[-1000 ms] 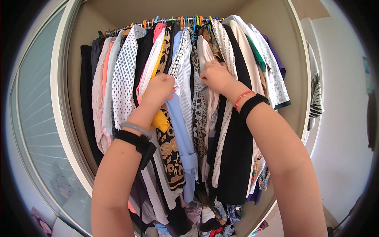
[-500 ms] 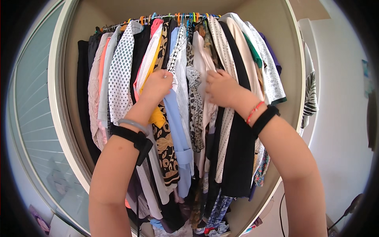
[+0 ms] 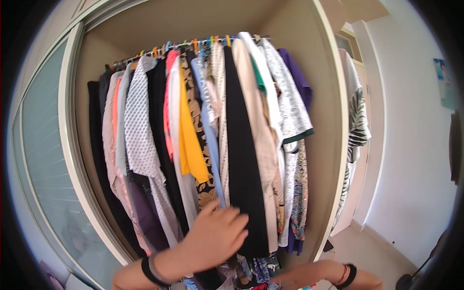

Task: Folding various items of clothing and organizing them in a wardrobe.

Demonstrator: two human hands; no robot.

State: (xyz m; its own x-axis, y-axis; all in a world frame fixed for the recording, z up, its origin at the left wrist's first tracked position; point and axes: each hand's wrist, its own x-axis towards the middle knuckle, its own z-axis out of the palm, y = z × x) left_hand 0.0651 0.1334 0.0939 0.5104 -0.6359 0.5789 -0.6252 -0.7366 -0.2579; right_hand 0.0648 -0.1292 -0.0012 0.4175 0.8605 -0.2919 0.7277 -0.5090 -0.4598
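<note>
A packed row of clothes hangs on the rail (image 3: 193, 44) in an open wardrobe. My left hand (image 3: 217, 237) is in front of the lower hems, nearest to a black garment (image 3: 244, 169) and a light-blue one (image 3: 211, 145). Its fingers are loosely bent and apart, slightly blurred, with nothing seen in them. Low at the right, my right hand (image 3: 304, 274) stretches its fingers flat, beside folded clothes (image 3: 261, 270) at the wardrobe's bottom. A yellow garment (image 3: 189, 140), a dotted white shirt (image 3: 141, 121) and a cream garment (image 3: 253, 111) hang around the middle.
A frosted sliding door (image 3: 43, 145) is on the left. The wardrobe's right side panel (image 3: 325, 96) ends in a pale frame. Beyond it hangs a leaf-print garment (image 3: 358, 118), next to a white wall (image 3: 406, 121). A dark stand (image 3: 411, 280) stands on the floor at the right.
Both hands have come down from the middle of the hanging clothes to the lower edge. The gap between the central garments has closed up. The view has shifted, showing more floor at the right.
</note>
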